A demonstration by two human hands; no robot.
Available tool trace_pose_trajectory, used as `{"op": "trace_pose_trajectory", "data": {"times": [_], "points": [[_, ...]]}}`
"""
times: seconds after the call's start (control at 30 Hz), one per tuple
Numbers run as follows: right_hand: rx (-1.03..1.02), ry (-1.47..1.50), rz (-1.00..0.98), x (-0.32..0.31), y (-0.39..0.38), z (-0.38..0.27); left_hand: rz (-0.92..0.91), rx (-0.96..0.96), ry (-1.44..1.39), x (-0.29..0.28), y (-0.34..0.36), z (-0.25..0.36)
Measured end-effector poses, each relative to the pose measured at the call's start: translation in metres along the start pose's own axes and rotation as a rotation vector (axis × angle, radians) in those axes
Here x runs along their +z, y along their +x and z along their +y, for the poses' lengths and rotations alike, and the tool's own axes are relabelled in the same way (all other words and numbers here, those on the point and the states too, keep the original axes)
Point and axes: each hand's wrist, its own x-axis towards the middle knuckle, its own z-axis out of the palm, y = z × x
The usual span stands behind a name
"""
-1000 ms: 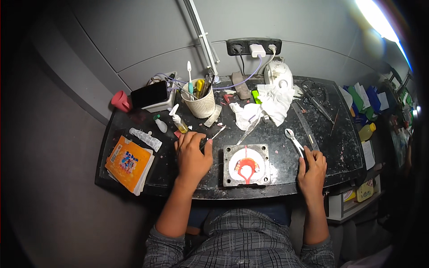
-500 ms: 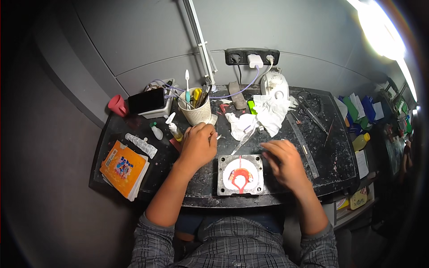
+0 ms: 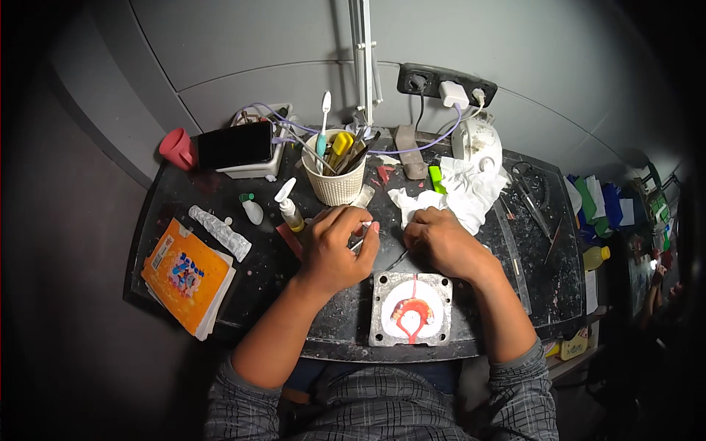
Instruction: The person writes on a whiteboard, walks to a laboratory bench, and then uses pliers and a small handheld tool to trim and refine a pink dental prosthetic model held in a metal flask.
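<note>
My left hand [image 3: 338, 246] is closed in a pinch beside the pump bottle [image 3: 292, 218]. A small greyish piece shows between its thumb and fingers, too covered to name. Over the near edge of the crumpled white tissue [image 3: 471, 202], my right hand [image 3: 445, 241] curls its fingers round a thin metal tool [image 3: 399, 259], whose end pokes out below them. Nearer me lies a metal dental flask half [image 3: 377, 312] filled with white plaster [image 3: 437, 298]. Set in the plaster is a red, horseshoe-shaped denture form [image 3: 413, 307] with teeth along its sides; red strips run to the flask's edges.
A woven cup [image 3: 340, 189] holds a toothbrush and tools. Behind stand a phone [image 3: 235, 145] and a red mug [image 3: 178, 149]. An orange book [image 3: 184, 275] and a crumpled tube [image 3: 220, 234] lie left. A clear ruler [image 3: 515, 253] and a corded handpiece [image 3: 533, 209] lie right.
My right hand has moved from beside the flask up and left onto the thin tool by the tissue. My left hand now pinches a small piece. The whole view has shifted slightly.
</note>
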Motion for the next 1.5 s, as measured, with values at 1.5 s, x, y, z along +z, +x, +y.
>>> {"op": "trace_pose_trajectory", "data": {"times": [1.5], "points": [[0.205, 0.155, 0.433, 0.019, -0.135, -0.062, -0.588, 0.005, -0.329, 0.017, -0.024, 0.030]]}}
